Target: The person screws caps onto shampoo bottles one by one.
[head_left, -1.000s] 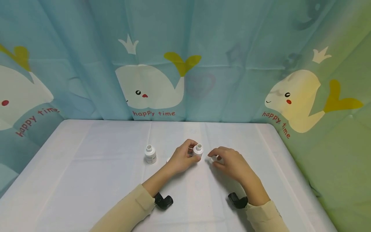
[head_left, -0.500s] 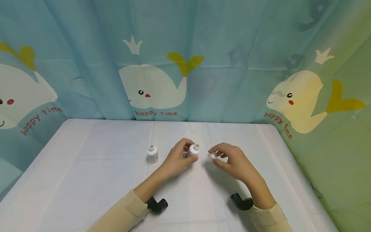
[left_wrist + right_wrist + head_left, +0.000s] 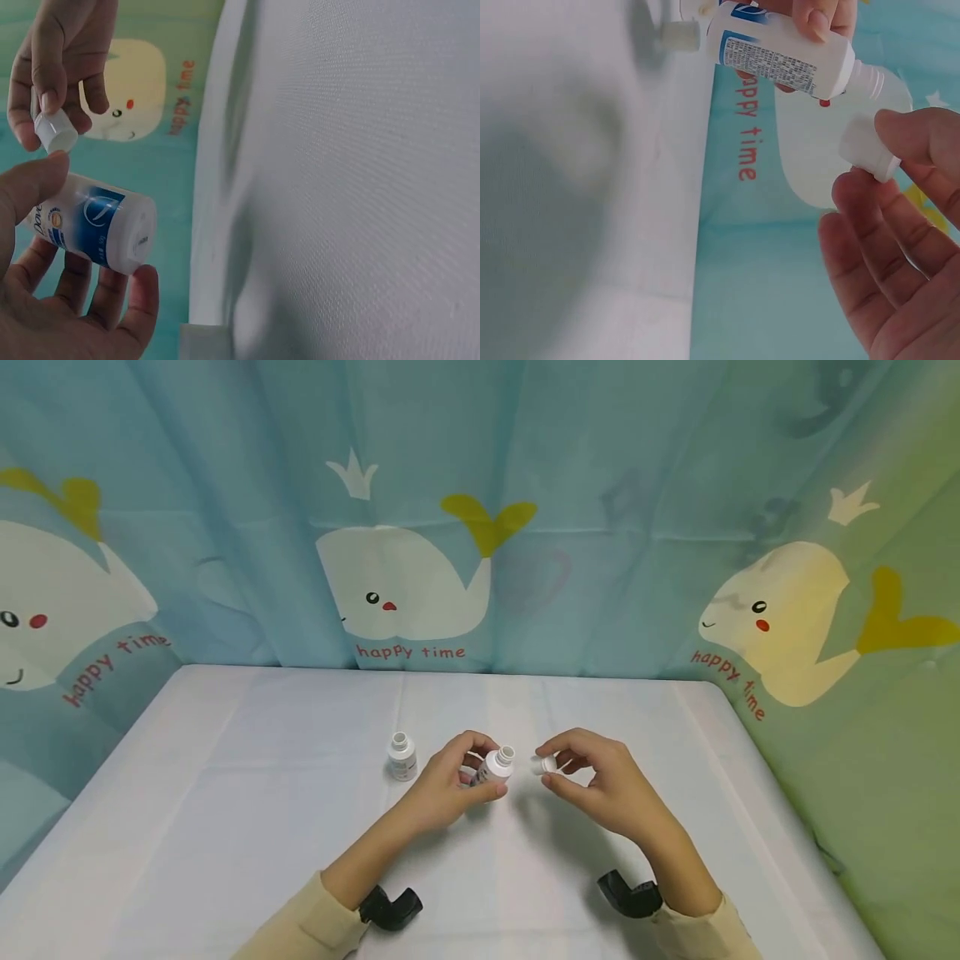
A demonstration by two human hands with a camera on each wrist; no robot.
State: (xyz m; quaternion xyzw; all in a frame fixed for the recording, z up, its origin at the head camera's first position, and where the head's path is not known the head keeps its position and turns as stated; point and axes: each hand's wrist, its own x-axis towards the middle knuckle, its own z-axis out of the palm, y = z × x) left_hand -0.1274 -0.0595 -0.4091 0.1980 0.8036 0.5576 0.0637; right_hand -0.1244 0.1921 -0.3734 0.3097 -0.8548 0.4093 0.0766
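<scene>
In the head view my left hand (image 3: 442,789) grips a small white bottle (image 3: 495,767), its bare threaded neck tilted up and to the right. A blue label reading Dove shows on this bottle (image 3: 97,217) in the left wrist view, fingers at its base and thumb above. My right hand (image 3: 600,777) pinches a white screw cap (image 3: 548,764) between thumb and fingertips. That cap (image 3: 866,146) is apart from the neck, close to it, in the right wrist view. Left of my hands, a second white bottle (image 3: 402,760) stands upright with an uncapped neck.
Another small white cap-like piece (image 3: 679,35) sits on the white-covered table (image 3: 247,810), out of sight in the head view. A blue curtain with whale prints (image 3: 420,585) hangs behind the far edge. Black wrist mounts (image 3: 392,910) jut out below the forearms.
My left hand has drawn the bottle a little left and nearer, tilting it to the right. My right hand has lifted the cap and turned it toward the bottle neck.
</scene>
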